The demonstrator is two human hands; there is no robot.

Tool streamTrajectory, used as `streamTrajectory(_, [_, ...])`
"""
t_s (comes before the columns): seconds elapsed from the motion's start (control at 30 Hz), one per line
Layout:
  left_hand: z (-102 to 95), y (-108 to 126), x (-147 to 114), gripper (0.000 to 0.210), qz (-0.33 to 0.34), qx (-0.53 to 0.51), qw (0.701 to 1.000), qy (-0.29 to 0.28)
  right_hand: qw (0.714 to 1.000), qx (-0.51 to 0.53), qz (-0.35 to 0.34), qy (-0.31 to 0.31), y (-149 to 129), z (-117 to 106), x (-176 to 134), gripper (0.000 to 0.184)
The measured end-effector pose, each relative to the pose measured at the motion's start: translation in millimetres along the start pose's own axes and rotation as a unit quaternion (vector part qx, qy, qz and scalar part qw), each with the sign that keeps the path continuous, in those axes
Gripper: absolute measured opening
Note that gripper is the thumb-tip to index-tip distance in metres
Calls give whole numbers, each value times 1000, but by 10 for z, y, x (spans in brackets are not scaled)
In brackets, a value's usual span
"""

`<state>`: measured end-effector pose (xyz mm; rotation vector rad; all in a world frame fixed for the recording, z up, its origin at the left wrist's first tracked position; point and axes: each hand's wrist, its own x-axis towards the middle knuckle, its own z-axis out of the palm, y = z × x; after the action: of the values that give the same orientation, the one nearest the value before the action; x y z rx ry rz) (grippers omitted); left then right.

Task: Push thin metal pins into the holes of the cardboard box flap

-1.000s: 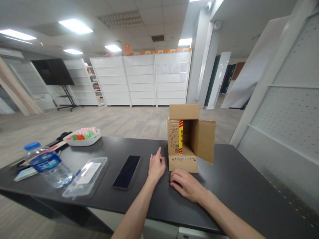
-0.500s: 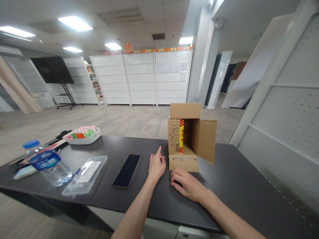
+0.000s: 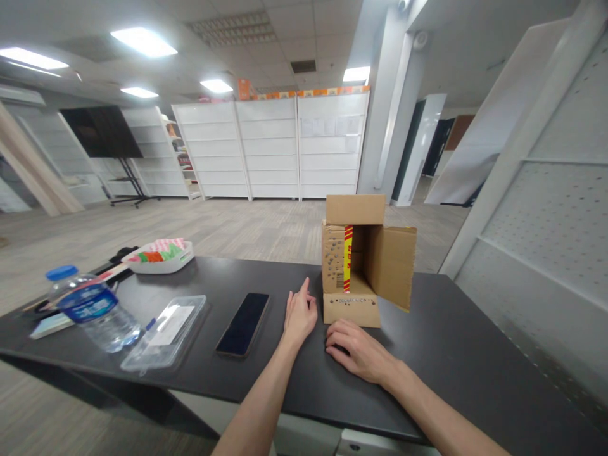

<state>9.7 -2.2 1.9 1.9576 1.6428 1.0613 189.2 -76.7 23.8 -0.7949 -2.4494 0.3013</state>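
Observation:
A cardboard box [image 3: 332,253] lies on its side on the dark table, its opening facing me and its flaps folded out. Yellow and red tape runs down beside the opening, and small round grey dots mark the left flap and the lower flap. My left hand [image 3: 300,313] rests on the table left of the box, index finger stretched forward, holding nothing. Close to the lower flap, my right hand [image 3: 354,348] lies palm down with loosely bent fingers and the thumb apart. I see nothing in it, though its palm is hidden. A black phone [image 3: 243,324] lies left of my left hand.
Further left are a clear plastic case [image 3: 166,332] with a white label and a water bottle [image 3: 92,307] with a blue cap. A white basket [image 3: 159,266] with colourful packets stands at the back left edge. A perforated white panel [image 3: 551,221] rises along the right side.

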Motion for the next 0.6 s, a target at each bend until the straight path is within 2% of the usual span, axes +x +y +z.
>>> streamTrajectory(0.6, [-2, 17, -22, 63, 11, 22, 1000, -6, 1000, -14, 13, 10, 1, 27, -9, 9])
